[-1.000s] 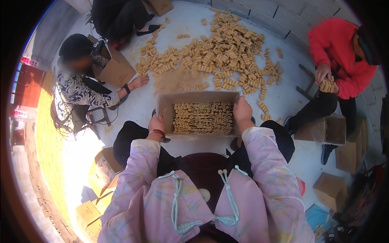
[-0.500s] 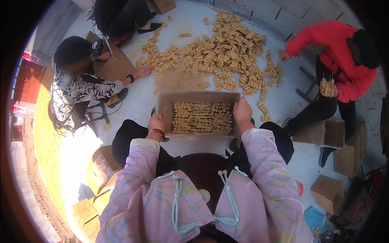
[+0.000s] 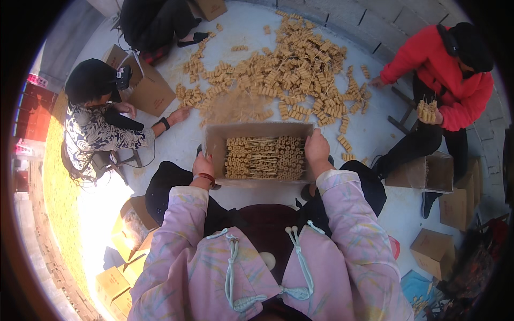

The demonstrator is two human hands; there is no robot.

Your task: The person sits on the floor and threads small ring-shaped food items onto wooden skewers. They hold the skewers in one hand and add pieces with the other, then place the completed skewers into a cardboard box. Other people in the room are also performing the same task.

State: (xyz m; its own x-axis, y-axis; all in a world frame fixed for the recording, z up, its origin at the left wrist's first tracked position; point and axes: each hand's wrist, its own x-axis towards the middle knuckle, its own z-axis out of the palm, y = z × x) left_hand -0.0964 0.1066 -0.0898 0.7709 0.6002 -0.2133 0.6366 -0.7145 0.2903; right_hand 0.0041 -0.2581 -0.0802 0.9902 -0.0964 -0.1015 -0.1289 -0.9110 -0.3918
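Note:
An open cardboard carton (image 3: 259, 129) with a clear plastic liner stands in front of my knees. Rows of tan, spiral-cut pieces on thin sticks (image 3: 265, 158) are packed inside it, sticks meeting in the middle. My left hand (image 3: 203, 164) is closed on the carton's left side. Its right side is gripped by my right hand (image 3: 317, 147), fingers over the edge. Beyond the carton, loose skewered pieces (image 3: 300, 69) lie in a wide heap on the pale floor.
At the left sits a person in a patterned top (image 3: 101, 125), reaching toward the heap beside a brown box (image 3: 152, 91). Someone in red (image 3: 417, 59) at the right holds several skewers. More cartons (image 3: 432, 251) stand at both sides; a block wall (image 3: 375, 18) runs behind.
My hands keep their hold on the carton, which barely shifts in view. The person at the left has drawn the reaching hand slightly back; the one in red has tilted the head down.

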